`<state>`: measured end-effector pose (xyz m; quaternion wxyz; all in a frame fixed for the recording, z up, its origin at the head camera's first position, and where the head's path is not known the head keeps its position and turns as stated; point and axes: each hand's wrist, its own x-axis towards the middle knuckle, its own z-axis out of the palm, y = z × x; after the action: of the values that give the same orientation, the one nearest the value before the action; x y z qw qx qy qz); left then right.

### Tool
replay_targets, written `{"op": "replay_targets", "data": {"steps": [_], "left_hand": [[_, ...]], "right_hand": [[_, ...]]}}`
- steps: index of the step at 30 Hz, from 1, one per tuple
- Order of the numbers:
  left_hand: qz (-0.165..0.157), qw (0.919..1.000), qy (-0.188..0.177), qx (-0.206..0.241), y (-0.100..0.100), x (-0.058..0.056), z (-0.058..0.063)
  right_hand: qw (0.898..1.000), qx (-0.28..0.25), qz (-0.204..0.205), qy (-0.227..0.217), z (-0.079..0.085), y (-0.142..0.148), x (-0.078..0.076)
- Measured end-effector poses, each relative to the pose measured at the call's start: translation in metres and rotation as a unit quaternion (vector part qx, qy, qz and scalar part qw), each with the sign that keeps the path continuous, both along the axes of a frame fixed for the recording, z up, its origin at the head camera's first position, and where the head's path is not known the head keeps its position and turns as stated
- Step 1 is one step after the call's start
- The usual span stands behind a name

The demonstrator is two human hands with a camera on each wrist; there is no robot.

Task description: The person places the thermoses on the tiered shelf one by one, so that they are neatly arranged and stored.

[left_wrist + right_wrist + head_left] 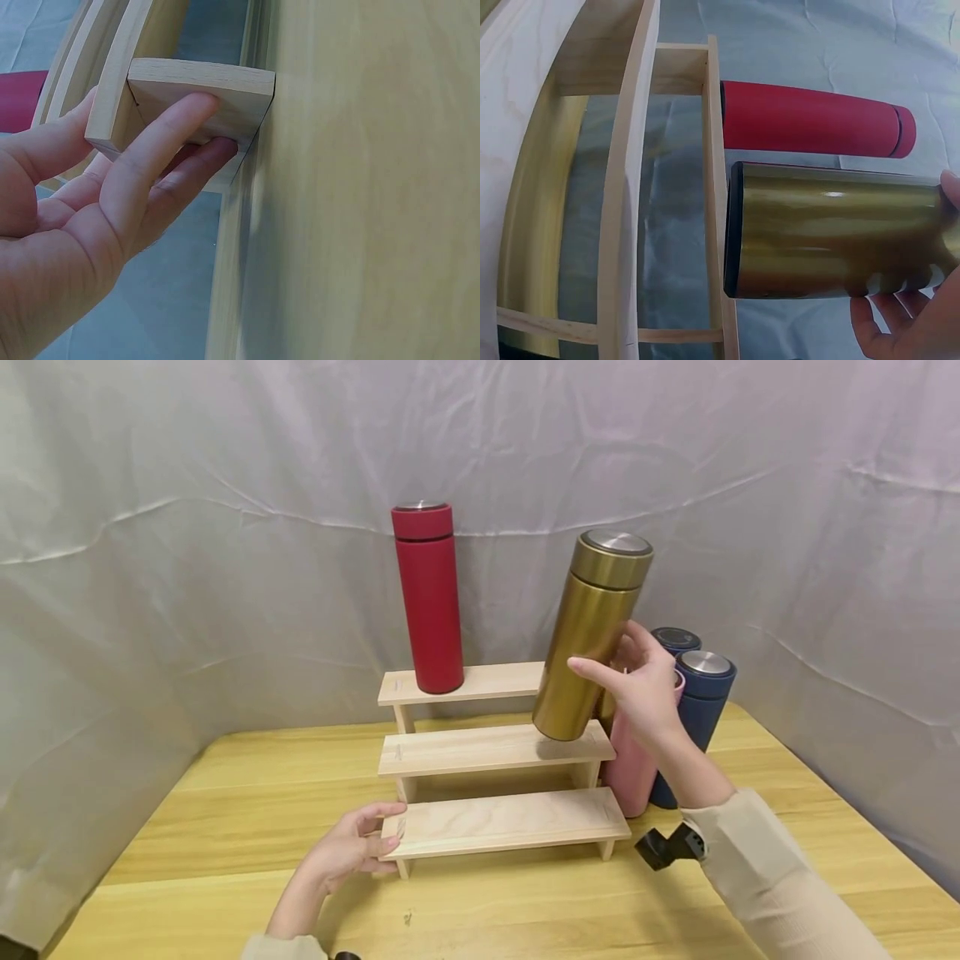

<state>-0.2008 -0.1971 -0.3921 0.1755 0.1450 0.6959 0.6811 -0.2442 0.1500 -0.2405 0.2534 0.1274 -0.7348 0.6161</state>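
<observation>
My right hand point(651, 693) grips a gold thermos bottle point(585, 635) by its side, thumb in front. The bottle leans, its top to the right and its base overlapping the middle step in the head view. In the right wrist view the base of the gold bottle point(832, 232) is right beside the top board's edge. A three-step wooden stand point(502, 820) stands on the table. My left hand point(345, 850) holds the left end of its lowest step; in the left wrist view fingertips touch the support point(247, 97) under it. A red thermos bottle point(430, 602) stands upright at the top step's left.
Right of the stand, partly behind my right hand, are a pink bottle point(628, 768), a blue bottle point(703, 702) with a silver lid, and another dark-lidded bottle point(675, 637). A grey cloth point(285, 568) hangs behind and around the wooden table point(247, 793).
</observation>
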Motion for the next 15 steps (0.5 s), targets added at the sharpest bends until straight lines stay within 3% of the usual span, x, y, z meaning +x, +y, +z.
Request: {"op": "replay_targets", "data": {"steps": [6, 15], "left_hand": [[0.000, 1.0000, -0.003, 0.005, 0.001, 0.001, 0.001], [-0.004, 0.9999, -0.005, 0.010, 0.001, 0.000, 0.002]], "right_hand": [[0.999, -0.033, 0.019, 0.003, 0.000, -0.003, -0.015], [0.999, -0.045, 0.015, 0.003, 0.022, -0.017, -0.023]]}}
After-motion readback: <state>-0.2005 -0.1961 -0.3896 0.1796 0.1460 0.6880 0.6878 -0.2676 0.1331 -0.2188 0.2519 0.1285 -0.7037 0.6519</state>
